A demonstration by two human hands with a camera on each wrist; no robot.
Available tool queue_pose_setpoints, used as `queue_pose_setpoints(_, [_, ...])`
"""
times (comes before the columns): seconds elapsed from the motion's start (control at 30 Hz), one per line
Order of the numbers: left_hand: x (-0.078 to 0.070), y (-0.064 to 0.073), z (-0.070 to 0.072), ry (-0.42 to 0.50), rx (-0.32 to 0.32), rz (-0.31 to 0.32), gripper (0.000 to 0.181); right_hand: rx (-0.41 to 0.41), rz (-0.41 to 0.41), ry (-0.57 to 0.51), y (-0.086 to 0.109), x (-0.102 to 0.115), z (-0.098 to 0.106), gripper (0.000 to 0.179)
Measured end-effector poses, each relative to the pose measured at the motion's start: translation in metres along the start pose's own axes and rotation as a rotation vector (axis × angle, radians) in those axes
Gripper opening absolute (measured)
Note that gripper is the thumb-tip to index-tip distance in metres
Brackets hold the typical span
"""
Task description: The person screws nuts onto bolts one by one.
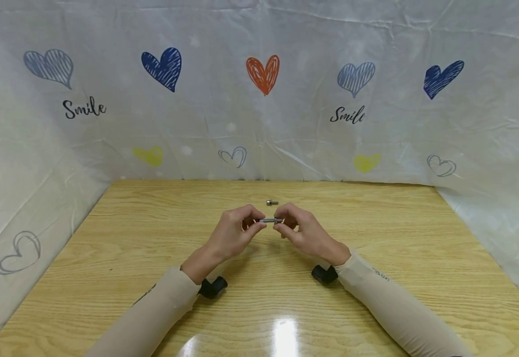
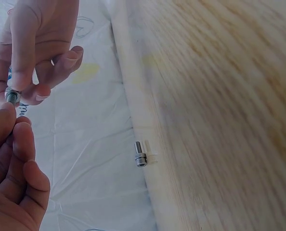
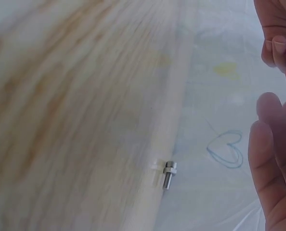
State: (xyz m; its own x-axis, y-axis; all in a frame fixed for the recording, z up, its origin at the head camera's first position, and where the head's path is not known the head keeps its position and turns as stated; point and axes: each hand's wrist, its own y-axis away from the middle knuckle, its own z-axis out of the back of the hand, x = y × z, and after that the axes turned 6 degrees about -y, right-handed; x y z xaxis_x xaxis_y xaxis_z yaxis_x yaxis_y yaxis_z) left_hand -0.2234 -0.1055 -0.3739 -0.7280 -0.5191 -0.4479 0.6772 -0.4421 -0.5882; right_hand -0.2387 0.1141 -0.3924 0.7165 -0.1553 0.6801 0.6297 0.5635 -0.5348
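held bolt (image 1: 267, 220) is hovering over the counter (image 1: 152, 218), on the near side of the loose bolt (image 1: 272, 202). what i'm taking for a nut (image 2: 11, 93) is sitting around it, so the two are seemingly joined partway; whether it's going on or coming off, i can't tell. left of the loose bolt, the left hand (image 1: 234, 231) is pinching one end, its grip narrow; right of it, the right hand (image 1: 308, 232) is pinching the nut, just as narrow.
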Motion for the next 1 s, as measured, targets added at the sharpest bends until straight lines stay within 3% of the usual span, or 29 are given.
queue_pose_setpoints(0.17, [0.0002, 0.0001, -0.0002, -0.002, -0.008, -0.008, 0.008, 0.008, -0.012, 0.011, -0.0007, -0.0014, 0.0001, 0.007])
queue_pose_setpoints(0.43, [-0.0004, 0.0000, 0.0001, 0.003, -0.004, -0.014, 0.008, 0.011, -0.043, 0.019, -0.0003, -0.0011, 0.0002, 0.009])
queue_pose_setpoints(0.67, [-0.0002, 0.0003, 0.0003, -0.003, -0.004, 0.004, 0.008, -0.007, -0.037, 0.013, 0.0007, 0.0002, -0.0007, 0.025])
queue_pose_setpoints(1.0, [-0.0004, 0.0006, 0.0001, -0.002, -0.002, -0.009, 0.008, -0.002, -0.007, -0.020, 0.0002, 0.0000, -0.0004, 0.011])
